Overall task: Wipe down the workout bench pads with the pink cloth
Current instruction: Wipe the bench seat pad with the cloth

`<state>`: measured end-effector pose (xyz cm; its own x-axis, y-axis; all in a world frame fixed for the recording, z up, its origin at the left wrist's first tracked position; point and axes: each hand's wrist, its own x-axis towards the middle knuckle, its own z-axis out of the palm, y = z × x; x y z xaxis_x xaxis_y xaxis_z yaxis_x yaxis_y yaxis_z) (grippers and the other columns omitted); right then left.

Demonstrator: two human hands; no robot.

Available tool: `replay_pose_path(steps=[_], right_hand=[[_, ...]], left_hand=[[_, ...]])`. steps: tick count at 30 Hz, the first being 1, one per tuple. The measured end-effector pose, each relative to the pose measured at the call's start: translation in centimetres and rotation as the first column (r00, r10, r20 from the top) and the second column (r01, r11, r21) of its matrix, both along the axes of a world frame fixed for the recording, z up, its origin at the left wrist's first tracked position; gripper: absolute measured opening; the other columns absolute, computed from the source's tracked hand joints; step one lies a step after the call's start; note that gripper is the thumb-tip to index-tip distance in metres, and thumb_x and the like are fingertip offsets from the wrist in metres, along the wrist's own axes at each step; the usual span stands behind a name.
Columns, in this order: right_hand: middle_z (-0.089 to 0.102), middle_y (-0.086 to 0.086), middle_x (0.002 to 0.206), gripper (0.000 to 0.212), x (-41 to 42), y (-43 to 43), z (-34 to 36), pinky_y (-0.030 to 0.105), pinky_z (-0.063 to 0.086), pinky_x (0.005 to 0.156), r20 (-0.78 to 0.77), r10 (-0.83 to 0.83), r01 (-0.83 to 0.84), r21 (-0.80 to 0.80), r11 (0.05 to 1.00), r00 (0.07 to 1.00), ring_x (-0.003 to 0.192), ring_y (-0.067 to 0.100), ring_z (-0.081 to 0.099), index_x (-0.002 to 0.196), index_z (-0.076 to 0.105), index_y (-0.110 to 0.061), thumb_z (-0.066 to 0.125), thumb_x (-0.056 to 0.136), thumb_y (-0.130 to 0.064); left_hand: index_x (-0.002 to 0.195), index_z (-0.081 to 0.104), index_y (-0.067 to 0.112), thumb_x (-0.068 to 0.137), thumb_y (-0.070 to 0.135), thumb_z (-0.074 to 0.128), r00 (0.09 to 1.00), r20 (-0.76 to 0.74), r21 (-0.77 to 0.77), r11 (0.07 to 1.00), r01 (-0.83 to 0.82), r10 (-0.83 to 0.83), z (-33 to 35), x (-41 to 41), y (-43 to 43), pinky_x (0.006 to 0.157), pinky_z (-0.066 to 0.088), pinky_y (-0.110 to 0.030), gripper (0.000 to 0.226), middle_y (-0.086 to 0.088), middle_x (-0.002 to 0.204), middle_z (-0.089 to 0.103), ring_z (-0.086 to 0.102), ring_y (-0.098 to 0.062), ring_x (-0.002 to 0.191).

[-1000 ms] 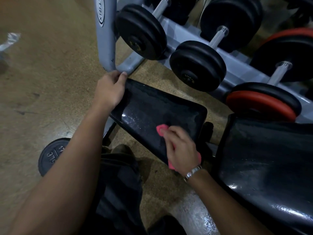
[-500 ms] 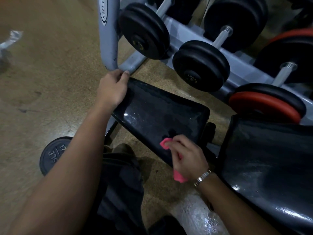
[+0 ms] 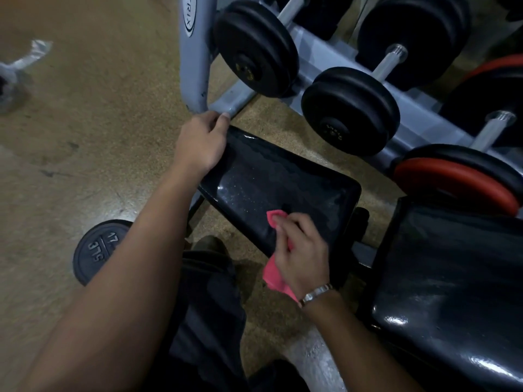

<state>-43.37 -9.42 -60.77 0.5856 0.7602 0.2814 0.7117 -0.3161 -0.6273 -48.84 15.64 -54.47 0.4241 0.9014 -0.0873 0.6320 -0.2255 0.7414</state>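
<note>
Gym floor [image 3: 99, 123] and a dumbbell rack [image 3: 195, 66] surround the seat pad [image 3: 283, 176] at centre frame; the right hand [image 3: 301, 250] pinches the pink cloth [image 3: 275, 217] on its lower edge, the left hand [image 3: 202, 145] grips its upper-left corner. Cloth dangling off the pad could slip from a loose pinch.

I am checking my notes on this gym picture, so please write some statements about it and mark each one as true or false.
1. The right hand holds the pink cloth against the smaller pad. True.
2. The left hand hangs free, touching nothing. False: it grips the far end of the smaller pad.
3. The weight plate lies flat on the floor. True.
4. The pink cloth is spread over the larger pad. False: it touches only the smaller pad, and its loose end hangs below the right hand.
</note>
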Motion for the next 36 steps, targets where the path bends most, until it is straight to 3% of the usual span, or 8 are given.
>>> replay_pose_path(steps=[5, 10, 15, 21, 26, 28, 32, 36], right_hand=[[0.065, -0.005, 0.099, 0.025, 1.3, -1.6, 0.6, 0.033, 0.057, 0.063, 0.059, 0.310, -0.307, -0.058, 0.950, 0.949, 0.078, 0.014, 0.065, 0.103, 0.075, -0.024, 0.068, 0.086, -0.007], [0.063, -0.004, 0.098, 0.025, 1.5, 2.0, 0.8, 0.032, 0.056, 0.062, -0.017, 0.036, -0.036, 0.000, 0.999, 0.999, 0.075, 0.012, 0.062, 0.104, 0.076, -0.020, 0.066, 0.087, -0.004], [0.066, -0.003, 0.102, 0.024, 1.7, -0.3, 0.9, 0.034, 0.057, 0.067, 0.033, 0.371, -0.368, -0.071, 0.927, 0.928, 0.079, 0.015, 0.065, 0.105, 0.076, -0.022, 0.068, 0.087, -0.008], [0.063, -0.004, 0.100, 0.025, 2.4, 2.6, 1.1, 0.033, 0.057, 0.061, -0.016, 0.091, -0.092, -0.018, 0.996, 0.996, 0.076, 0.013, 0.063, 0.106, 0.076, -0.021, 0.067, 0.088, -0.006], [0.065, -0.003, 0.102, 0.023, 2.8, 0.3, 0.9, 0.035, 0.057, 0.062, 0.047, 0.448, -0.442, -0.095, 0.892, 0.893, 0.077, 0.017, 0.064, 0.105, 0.074, -0.023, 0.068, 0.087, -0.010], [0.062, -0.004, 0.099, 0.017, 4.9, 1.0, 1.2, 0.036, 0.056, 0.057, 0.066, 0.399, -0.392, -0.103, 0.914, 0.914, 0.070, 0.018, 0.063, 0.101, 0.074, -0.025, 0.068, 0.088, -0.015], [0.061, -0.003, 0.096, 0.022, 3.3, 3.6, 1.1, 0.033, 0.056, 0.057, -0.016, 0.061, -0.061, -0.012, 0.998, 0.998, 0.071, 0.013, 0.060, 0.105, 0.075, -0.021, 0.068, 0.088, -0.010], [0.063, -0.004, 0.104, 0.021, 3.1, 1.8, 1.2, 0.036, 0.058, 0.059, -0.028, 0.308, -0.309, -0.074, 0.948, 0.951, 0.075, 0.016, 0.064, 0.108, 0.074, -0.022, 0.065, 0.091, -0.014]], left_hand=[[0.102, 0.070, 0.006, 0.107, 0.039, 0.045, 1.000, 0.006, -0.002, 1.000, -0.009, 0.009, -0.2, -0.1, 0.2, 0.076, 0.038, -0.033, 0.042, -0.013, 0.096, 0.070, 0.057, -0.020, 0.088], [0.103, 0.070, 0.008, 0.106, 0.041, 0.043, 1.000, 0.004, -0.008, 1.000, -0.011, 0.011, -0.1, -0.2, 0.2, 0.081, 0.044, -0.037, 0.042, -0.011, 0.096, 0.071, 0.060, -0.023, 0.091], [0.103, 0.067, 0.007, 0.107, 0.040, 0.043, 1.000, -0.002, 0.004, 1.000, -0.025, 0.025, -0.2, -0.1, 0.3, 0.075, 0.036, -0.033, 0.041, -0.007, 0.091, 0.066, 0.055, -0.021, 0.088], [0.105, 0.068, 0.010, 0.107, 0.042, 0.041, 0.999, -0.011, 0.004, 0.999, -0.036, 0.036, -0.5, 0.1, 0.4, 0.077, 0.035, -0.032, 0.041, -0.004, 0.092, 0.063, 0.053, -0.021, 0.090], [0.106, 0.069, 0.009, 0.107, 0.042, 0.041, 0.999, -0.005, 0.005, 0.999, -0.038, 0.038, -0.7, 0.1, 0.8, 0.079, 0.039, -0.034, 0.043, -0.007, 0.098, 0.068, 0.055, -0.020, 0.092], [0.105, 0.070, 0.010, 0.106, 0.042, 0.040, 0.999, 0.006, -0.001, 0.999, -0.038, 0.038, -0.7, 0.1, 0.9, 0.080, 0.040, -0.035, 0.044, -0.008, 0.100, 0.070, 0.057, -0.021, 0.093], [0.106, 0.070, 0.010, 0.106, 0.043, 0.040, 0.999, -0.007, 0.004, 0.999, -0.042, 0.042, -0.8, 0.2, 0.9, 0.081, 0.043, -0.037, 0.044, -0.008, 0.100, 0.069, 0.058, -0.024, 0.095], [0.108, 0.069, 0.009, 0.107, 0.041, 0.041, 0.999, -0.002, 0.013, 0.999, -0.050, 0.051, -0.7, 0.3, 0.9, 0.081, 0.042, -0.037, 0.043, -0.008, 0.099, 0.069, 0.058, -0.024, 0.094]])
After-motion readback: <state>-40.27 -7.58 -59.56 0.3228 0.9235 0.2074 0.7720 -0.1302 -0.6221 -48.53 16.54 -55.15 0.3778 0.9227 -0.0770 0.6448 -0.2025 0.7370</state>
